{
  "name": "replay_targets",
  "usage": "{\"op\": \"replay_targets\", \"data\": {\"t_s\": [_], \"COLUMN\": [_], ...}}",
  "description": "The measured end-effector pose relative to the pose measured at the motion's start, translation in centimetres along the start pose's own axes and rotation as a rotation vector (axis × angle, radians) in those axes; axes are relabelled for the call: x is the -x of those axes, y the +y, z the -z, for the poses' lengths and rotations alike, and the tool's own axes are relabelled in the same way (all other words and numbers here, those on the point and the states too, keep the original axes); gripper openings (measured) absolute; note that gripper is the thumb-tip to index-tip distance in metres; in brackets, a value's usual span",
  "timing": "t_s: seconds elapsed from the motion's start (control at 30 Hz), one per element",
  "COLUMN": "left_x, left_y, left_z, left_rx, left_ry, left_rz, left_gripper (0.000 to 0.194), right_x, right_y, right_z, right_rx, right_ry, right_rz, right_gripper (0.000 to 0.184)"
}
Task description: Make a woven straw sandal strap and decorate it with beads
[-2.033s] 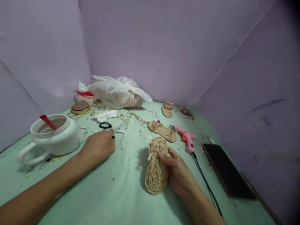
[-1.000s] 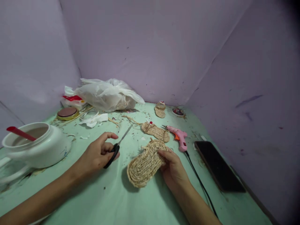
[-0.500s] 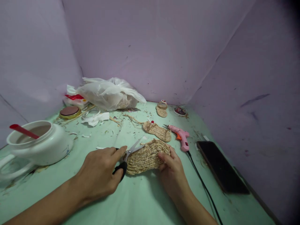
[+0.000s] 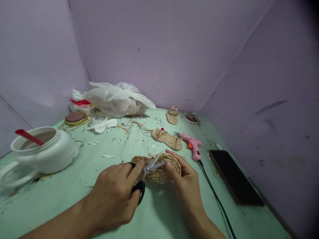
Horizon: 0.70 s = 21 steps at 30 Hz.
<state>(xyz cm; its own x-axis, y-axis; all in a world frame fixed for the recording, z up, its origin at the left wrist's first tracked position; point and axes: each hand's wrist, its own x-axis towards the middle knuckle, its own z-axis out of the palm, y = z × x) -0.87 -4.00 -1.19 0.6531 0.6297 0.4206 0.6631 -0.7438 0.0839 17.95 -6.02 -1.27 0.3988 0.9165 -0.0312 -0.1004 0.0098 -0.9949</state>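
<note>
My left hand [image 4: 116,191] grips the black handles of a pair of scissors [image 4: 147,169], its finger and thumb through the loops. The blades are parted and lie over a woven straw sole [image 4: 159,176]. That sole is oblong, made of coiled plaited cord, and is tilted above the table. My right hand [image 4: 185,179] pinches its right end, thumb on top and fingers behind. One blade tip reaches close to the right thumb. Whether the blades touch the cord I cannot tell. Beyond lies another straw sole [image 4: 167,138] with a red bead [image 4: 162,129] and a loose cord.
A pink glue gun [image 4: 191,144] with a black cable and a dark phone [image 4: 235,177] lie to the right. At the left stands a white pot [image 4: 59,156] with a red stick. Farther back are a plastic bag [image 4: 119,99] and a small straw slipper [image 4: 172,116].
The scissors have moved right with my left hand, from the left end of the straw sole to over its middle. The sole has tipped, showing less of its top face.
</note>
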Motion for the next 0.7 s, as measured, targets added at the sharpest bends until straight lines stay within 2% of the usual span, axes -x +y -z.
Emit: {"op": "replay_targets", "data": {"t_s": [0.13,0.27,0.5,0.7], "left_x": [-0.2,-0.4,-0.4,-0.5], "left_y": [0.4,0.5,1.4,2.6], "left_z": [0.2,0.4,0.5,1.0], "left_rx": [-0.036,-0.038,0.000,-0.088], "left_ry": [0.074,0.095,0.039,-0.054], "left_rz": [-0.025,-0.043,-0.006,0.027], "left_gripper": [0.051,0.051,0.049,0.049], "right_x": [0.6,0.7,1.1,1.6], "right_y": [-0.8,-0.9,-0.6,-0.8], "right_z": [-0.2,-0.3,-0.4,-0.8], "right_rx": [0.039,0.028,0.065,0.136], "right_ry": [-0.012,-0.028,-0.010,0.029], "right_rz": [0.066,0.097,0.128,0.249], "right_gripper": [0.036,0.025,0.019,0.010]}}
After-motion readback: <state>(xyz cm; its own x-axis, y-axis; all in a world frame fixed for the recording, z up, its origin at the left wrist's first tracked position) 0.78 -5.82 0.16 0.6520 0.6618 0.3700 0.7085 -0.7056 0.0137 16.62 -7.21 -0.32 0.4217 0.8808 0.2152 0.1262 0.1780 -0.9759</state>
